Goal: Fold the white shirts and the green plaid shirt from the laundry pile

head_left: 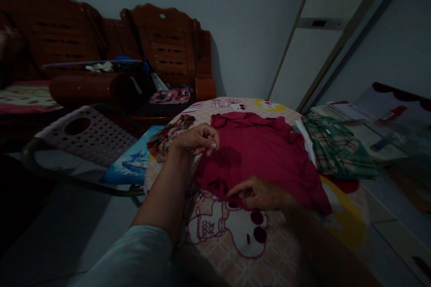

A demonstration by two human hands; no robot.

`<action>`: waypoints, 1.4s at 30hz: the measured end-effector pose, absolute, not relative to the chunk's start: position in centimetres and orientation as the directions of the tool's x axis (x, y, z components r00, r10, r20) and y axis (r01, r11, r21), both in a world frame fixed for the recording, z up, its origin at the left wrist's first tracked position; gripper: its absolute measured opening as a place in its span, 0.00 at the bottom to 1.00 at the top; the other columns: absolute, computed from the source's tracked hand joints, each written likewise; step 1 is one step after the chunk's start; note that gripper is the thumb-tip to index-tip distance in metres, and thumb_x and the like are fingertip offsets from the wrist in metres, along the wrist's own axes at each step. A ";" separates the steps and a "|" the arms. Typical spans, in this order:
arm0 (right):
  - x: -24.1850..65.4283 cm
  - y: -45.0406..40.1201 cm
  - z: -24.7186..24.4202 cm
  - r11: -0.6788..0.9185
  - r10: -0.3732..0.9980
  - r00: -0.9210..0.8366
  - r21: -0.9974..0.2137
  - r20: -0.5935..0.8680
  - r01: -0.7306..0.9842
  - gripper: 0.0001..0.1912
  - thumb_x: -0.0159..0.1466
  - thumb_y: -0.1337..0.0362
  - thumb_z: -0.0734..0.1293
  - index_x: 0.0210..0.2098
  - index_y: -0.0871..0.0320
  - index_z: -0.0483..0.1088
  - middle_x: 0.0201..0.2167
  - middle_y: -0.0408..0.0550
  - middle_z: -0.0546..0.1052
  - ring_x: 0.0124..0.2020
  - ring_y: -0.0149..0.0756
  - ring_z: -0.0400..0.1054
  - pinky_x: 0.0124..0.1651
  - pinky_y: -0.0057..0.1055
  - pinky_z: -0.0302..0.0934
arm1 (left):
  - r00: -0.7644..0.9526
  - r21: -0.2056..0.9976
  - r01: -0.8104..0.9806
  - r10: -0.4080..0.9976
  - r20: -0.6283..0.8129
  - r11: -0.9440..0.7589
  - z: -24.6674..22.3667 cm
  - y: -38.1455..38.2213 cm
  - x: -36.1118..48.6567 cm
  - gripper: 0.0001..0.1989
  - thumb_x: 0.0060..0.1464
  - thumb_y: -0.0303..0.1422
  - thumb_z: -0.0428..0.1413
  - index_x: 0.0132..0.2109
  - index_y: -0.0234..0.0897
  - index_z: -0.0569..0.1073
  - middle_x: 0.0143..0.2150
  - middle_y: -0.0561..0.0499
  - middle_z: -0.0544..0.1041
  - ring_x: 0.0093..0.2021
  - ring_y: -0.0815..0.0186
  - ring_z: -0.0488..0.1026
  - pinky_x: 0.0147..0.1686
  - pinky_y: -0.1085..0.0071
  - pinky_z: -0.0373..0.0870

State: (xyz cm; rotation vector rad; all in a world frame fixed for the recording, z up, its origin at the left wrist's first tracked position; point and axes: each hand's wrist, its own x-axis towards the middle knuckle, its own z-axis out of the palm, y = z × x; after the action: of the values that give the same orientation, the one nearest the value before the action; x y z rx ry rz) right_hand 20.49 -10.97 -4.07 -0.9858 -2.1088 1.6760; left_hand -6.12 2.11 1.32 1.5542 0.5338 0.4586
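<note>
A dark pink shirt (256, 152) lies spread and slightly wrinkled on a round table with a cartoon-print cloth (245, 233). My left hand (198, 139) hovers above the shirt's left edge, fingers curled in against the thumb, no fabric visible in it. Close to the shirt's near edge is my right hand (257, 193), index finger stretched out and the others loosely bent. Whether its fingertips touch the cloth I cannot tell.
A folded green plaid garment (336, 148) lies at the table's right, and a crumpled patterned cloth (170, 136) at its left. A woven chair (87, 134) holding a blue cushion (133, 161) stands left. Wooden seats (164, 54) line the wall; papers (346, 111) lie right.
</note>
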 end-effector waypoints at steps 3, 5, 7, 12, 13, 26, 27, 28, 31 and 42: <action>19.1 -11.5 -4.4 0.200 0.554 -0.798 -0.892 -0.238 0.405 0.28 0.54 0.73 0.65 0.55 0.60 0.74 0.22 0.36 0.66 0.21 0.23 0.55 0.23 0.22 0.46 | 0.751 0.999 0.016 0.660 0.013 -0.037 0.8 2.4 -6.4 0.20 0.40 0.45 0.68 0.29 0.31 0.76 0.20 0.46 0.76 0.11 0.75 0.60 0.12 0.79 0.53; 18.6 -11.8 -4.5 0.251 0.524 -0.809 -0.859 -0.266 0.445 0.30 0.53 0.74 0.65 0.56 0.61 0.74 0.21 0.36 0.66 0.21 0.23 0.55 0.23 0.21 0.46 | 0.672 0.998 -0.002 0.739 0.050 -0.066 0.3 2.9 -6.3 0.20 0.41 0.46 0.67 0.31 0.31 0.77 0.24 0.44 0.78 0.14 0.73 0.65 0.16 0.77 0.59; 18.5 -11.8 -4.5 0.277 0.506 -0.818 -0.847 -0.272 0.453 0.31 0.53 0.75 0.65 0.56 0.62 0.73 0.21 0.35 0.66 0.20 0.23 0.55 0.23 0.21 0.47 | 0.575 0.994 0.040 0.816 0.060 -0.102 -0.5 3.7 -6.0 0.19 0.43 0.46 0.66 0.33 0.32 0.78 0.28 0.43 0.79 0.19 0.70 0.70 0.21 0.75 0.65; 18.9 -11.7 -4.6 0.280 0.467 -0.844 -0.862 -0.263 0.423 0.30 0.54 0.76 0.65 0.56 0.61 0.73 0.21 0.35 0.67 0.20 0.23 0.56 0.22 0.21 0.48 | 0.163 0.853 0.506 0.985 0.048 -0.125 -3.2 6.3 -5.7 0.06 0.43 0.32 0.63 0.27 0.34 0.76 0.23 0.48 0.77 0.27 0.63 0.74 0.31 0.71 0.70; 19.0 -11.7 -4.7 0.267 0.458 -0.847 -0.867 -0.270 0.420 0.29 0.55 0.75 0.65 0.56 0.61 0.73 0.21 0.36 0.68 0.20 0.23 0.57 0.22 0.21 0.49 | 0.091 0.792 0.599 0.993 0.079 -0.118 -3.6 6.7 -5.8 0.03 0.42 0.30 0.62 0.25 0.35 0.77 0.23 0.47 0.77 0.30 0.61 0.76 0.34 0.70 0.70; 16.6 -11.7 -5.9 0.339 0.632 -0.775 -0.904 0.014 0.261 0.18 0.62 0.65 0.67 0.51 0.57 0.77 0.44 0.50 0.78 0.41 0.33 0.70 0.45 0.30 0.63 | 0.178 0.527 0.821 0.976 0.126 -0.218 -5.1 7.3 -4.1 0.25 0.46 0.23 0.57 0.52 0.41 0.79 0.44 0.47 0.82 0.48 0.57 0.77 0.49 0.70 0.69; 16.6 -11.7 -5.9 0.346 0.618 -0.786 -0.903 0.015 0.255 0.17 0.63 0.64 0.67 0.51 0.57 0.77 0.44 0.50 0.78 0.42 0.34 0.71 0.46 0.31 0.62 | 0.187 0.513 0.829 0.974 0.125 -0.225 -5.2 7.3 -4.1 0.25 0.45 0.22 0.57 0.51 0.42 0.80 0.43 0.47 0.82 0.48 0.57 0.77 0.49 0.70 0.69; 16.7 -11.7 -5.9 0.338 0.614 -0.789 -0.908 0.013 0.248 0.17 0.63 0.63 0.67 0.50 0.57 0.77 0.44 0.50 0.79 0.43 0.35 0.71 0.46 0.31 0.62 | 0.189 0.506 0.832 0.974 0.125 -0.227 -5.2 7.4 -4.1 0.24 0.44 0.21 0.57 0.49 0.42 0.81 0.42 0.48 0.82 0.48 0.57 0.77 0.49 0.70 0.69; 16.9 -11.5 -5.8 0.308 0.614 -0.789 -0.922 0.003 0.236 0.17 0.64 0.62 0.67 0.50 0.58 0.77 0.45 0.50 0.79 0.43 0.35 0.72 0.46 0.31 0.63 | 0.159 0.526 0.824 0.978 0.138 -0.208 -5.6 7.8 -4.4 0.24 0.41 0.19 0.55 0.45 0.40 0.82 0.38 0.47 0.82 0.46 0.57 0.77 0.48 0.71 0.69; 16.8 -11.2 -6.0 0.316 0.610 -0.793 -0.921 0.014 0.227 0.16 0.63 0.62 0.67 0.49 0.59 0.78 0.44 0.51 0.80 0.42 0.35 0.73 0.46 0.30 0.63 | 0.110 0.395 0.899 0.971 0.213 -0.188 -4.3 7.6 -3.5 0.15 0.49 0.25 0.56 0.44 0.34 0.82 0.44 0.38 0.80 0.48 0.52 0.76 0.50 0.66 0.68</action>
State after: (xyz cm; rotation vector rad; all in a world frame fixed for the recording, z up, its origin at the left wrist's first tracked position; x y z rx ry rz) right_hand 16.81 -11.23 -6.04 -0.7462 -2.2283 1.4712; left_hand -3.47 7.63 -4.26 2.2094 1.8848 0.6423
